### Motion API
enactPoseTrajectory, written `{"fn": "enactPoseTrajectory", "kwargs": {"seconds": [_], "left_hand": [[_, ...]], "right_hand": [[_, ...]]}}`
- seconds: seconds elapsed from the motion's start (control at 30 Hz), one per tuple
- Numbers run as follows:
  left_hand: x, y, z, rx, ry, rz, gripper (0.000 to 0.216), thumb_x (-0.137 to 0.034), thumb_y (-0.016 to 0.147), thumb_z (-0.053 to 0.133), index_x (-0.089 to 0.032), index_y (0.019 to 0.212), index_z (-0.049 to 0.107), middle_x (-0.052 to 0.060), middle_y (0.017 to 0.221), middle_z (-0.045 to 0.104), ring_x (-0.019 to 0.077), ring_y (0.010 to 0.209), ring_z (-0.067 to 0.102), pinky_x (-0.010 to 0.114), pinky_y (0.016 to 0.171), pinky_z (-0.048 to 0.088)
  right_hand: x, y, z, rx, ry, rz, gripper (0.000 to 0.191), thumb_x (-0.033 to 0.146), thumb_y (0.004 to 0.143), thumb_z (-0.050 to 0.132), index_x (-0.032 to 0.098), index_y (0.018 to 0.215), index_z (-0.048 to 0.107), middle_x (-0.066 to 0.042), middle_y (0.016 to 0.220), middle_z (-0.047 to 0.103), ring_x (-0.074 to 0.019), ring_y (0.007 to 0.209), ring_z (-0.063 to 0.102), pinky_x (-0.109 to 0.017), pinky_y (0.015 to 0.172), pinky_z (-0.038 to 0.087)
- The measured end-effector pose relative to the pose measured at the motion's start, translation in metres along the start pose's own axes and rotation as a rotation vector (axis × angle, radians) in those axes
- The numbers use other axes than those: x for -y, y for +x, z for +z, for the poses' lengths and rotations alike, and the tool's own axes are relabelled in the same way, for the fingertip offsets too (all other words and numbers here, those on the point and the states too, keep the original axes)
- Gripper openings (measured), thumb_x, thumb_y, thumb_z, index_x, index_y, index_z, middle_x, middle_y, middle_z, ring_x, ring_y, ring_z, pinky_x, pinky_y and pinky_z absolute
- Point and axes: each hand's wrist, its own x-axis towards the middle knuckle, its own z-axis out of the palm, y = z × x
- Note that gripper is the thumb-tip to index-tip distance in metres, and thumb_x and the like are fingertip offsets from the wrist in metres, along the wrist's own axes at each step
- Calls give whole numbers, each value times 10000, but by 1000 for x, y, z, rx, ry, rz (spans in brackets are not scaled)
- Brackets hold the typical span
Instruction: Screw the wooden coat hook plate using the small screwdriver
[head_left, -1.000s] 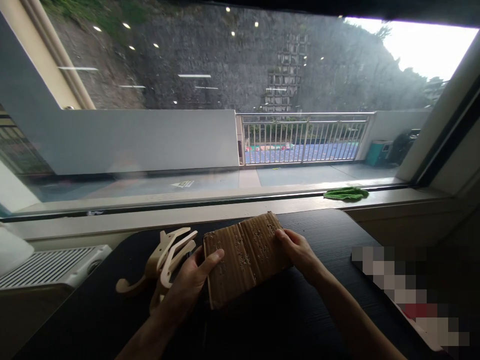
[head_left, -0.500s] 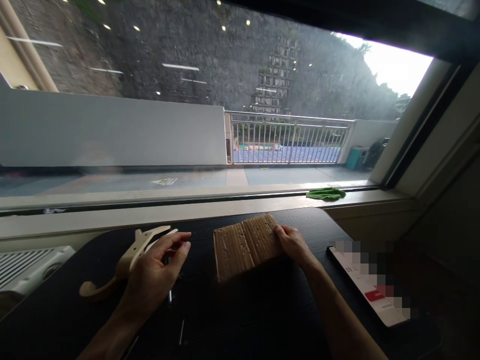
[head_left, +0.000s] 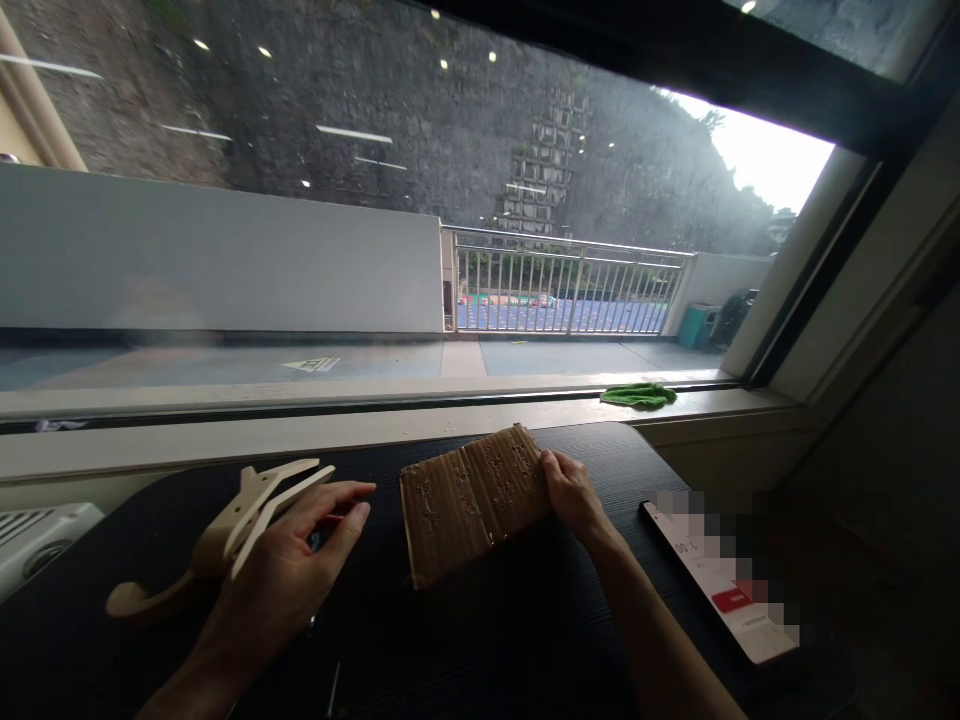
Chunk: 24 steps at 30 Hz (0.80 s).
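My right hand (head_left: 574,492) grips the right edge of a brown corrugated cardboard piece (head_left: 476,505), thumb on top and the other fingers hidden beneath. The cardboard is tilted above the black table, and its face carries rows of small holes and torn spots. To its left, my left hand (head_left: 304,560) is open, with thumb and forefinger apart and nothing visible between them. Partly behind that hand lies a pale wooden piece (head_left: 217,535) with a curved arm and thin prongs. Below the left hand, a thin shiny metal object (head_left: 334,688) shows on the table.
A phone with a lit screen (head_left: 716,580), partly pixelated, lies on the right of the black table (head_left: 600,450). A green cloth (head_left: 637,396) rests on the window sill (head_left: 517,407). A white slatted unit (head_left: 45,545) stands at the left, and a large window rises ahead.
The view has shifted slightly, moving the table things left and down. The cardboard, still in my right hand, has tilted a little. My left hand has come slightly lower and stays open.
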Motion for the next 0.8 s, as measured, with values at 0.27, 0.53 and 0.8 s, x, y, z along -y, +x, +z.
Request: {"fn": "enactPoseTrajectory", "kwargs": {"seconds": [0.27,0.53,0.8], "left_hand": [[-4,1,-9,27,0,19,283,-370,729,525,-261,978,604,12,1041,598,203,904,556,282,811,433],[8,-9,8,448,209,427,634,-120,706,471,-328,1284,315,-27,1394,258,232,1274,201,445,1045,154],[1,-7,7,507,-248,152,444,-280,746,499,-280,1189,478,12,1319,393,233,1219,320,379,1012,262]], "right_hand": [[-9,2,-3,61,-69,66,413,470,776,334,176,591,558,-33,606,555,-160,582,468,-253,513,286],[-8,0,-6,144,138,144,331,391,730,442,185,878,653,-52,889,624,-206,865,528,-288,712,384],[23,-9,-30,292,654,312,524,521,734,419,217,1149,519,-73,996,575,-173,712,523,-266,529,410]]}}
